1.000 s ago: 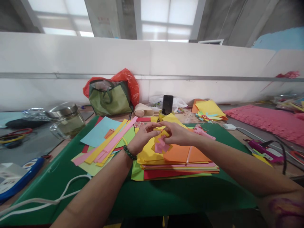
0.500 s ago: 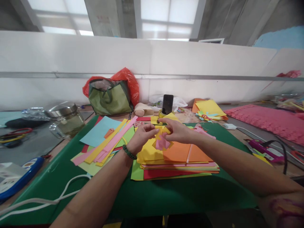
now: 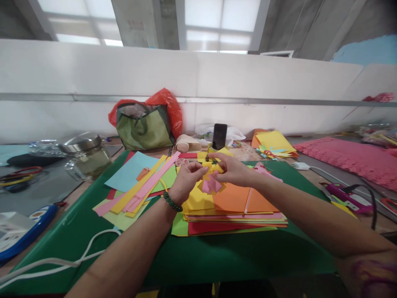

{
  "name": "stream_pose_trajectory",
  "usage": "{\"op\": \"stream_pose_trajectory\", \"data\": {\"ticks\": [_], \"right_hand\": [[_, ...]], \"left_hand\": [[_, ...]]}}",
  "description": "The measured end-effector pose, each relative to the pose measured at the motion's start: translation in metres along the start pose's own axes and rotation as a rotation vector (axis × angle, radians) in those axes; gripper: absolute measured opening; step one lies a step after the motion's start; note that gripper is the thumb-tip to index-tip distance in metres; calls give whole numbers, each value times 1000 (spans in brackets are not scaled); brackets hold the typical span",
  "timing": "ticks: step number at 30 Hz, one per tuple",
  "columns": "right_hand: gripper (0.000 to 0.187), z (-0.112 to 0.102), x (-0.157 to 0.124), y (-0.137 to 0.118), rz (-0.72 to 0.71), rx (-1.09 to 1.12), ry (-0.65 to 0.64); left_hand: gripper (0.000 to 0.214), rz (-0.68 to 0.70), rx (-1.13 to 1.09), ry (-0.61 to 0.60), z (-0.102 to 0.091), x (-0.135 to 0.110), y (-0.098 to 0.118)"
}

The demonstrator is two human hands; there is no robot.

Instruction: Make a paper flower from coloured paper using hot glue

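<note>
I am working over a green mat [image 3: 235, 256] that is spreading across most of the bench. A paper stack [image 3: 242, 198] is filling its middle, and pink strips [image 3: 151, 180] are lying among loose sheets to the left. Just behind the stack, a phone [image 3: 219, 136] is standing upright.

My left hand [image 3: 186, 180] and right hand [image 3: 234, 171] are facing each other above the stack, holding a yellow-and-pink folded paper piece [image 3: 211, 184] between them. My left fingertips, which were meeting my right ones at the top a second ago, are now sitting lower, thumb and forefinger pinching the piece's upper left edge. My right thumb is pressing on its right side, with curled fingers backing it, while my right forefinger is stretching over the top; I cannot tell what its tip is touching. That split hold is leaving the pink folds fanning out more openly, so the piece seems easier to shape from both sides.

Its lower points are hanging free of my fingers. A clear stick [image 3: 247, 201] is lying on the orange sheets, just right of the piece. Bare mat is showing in front of the stack's near edge, giving my forearms room.
</note>
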State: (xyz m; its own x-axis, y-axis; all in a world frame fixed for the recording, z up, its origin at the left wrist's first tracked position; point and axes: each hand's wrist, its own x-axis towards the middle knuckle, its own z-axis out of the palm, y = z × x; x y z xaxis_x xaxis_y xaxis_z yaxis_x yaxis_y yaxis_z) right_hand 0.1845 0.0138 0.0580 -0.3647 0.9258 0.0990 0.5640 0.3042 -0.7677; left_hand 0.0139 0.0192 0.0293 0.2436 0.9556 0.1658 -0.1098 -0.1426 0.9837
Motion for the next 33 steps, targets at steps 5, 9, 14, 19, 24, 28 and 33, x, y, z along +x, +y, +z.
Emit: {"op": "stream_pose_trajectory", "data": {"ticks": [5,9,14,19,24,28,33], "right_hand": [[76,-1,2,2,7,19,-14],[76,-2,2,1,7,-14,-36],[73,-2,1,0,-2,-5,-45],[74,-2,0,0,2,15,-58],[77,-1,1,5,-19,51,-63],[73,-1,3,8,-31,84,-30],[70,0,4,8,-42,141,14]], "left_hand": [[24,-96,-27,-14,-1,0,0],[19,-116,17,-101,-1,0,2],[20,-118,51,-187,-2,0,3],[20,-87,54,-198,-3,1,1],[20,-79,68,-175,-4,1,1],[18,-92,70,-158,-4,1,1],[18,-148,13,-167,-2,2,0]]}}
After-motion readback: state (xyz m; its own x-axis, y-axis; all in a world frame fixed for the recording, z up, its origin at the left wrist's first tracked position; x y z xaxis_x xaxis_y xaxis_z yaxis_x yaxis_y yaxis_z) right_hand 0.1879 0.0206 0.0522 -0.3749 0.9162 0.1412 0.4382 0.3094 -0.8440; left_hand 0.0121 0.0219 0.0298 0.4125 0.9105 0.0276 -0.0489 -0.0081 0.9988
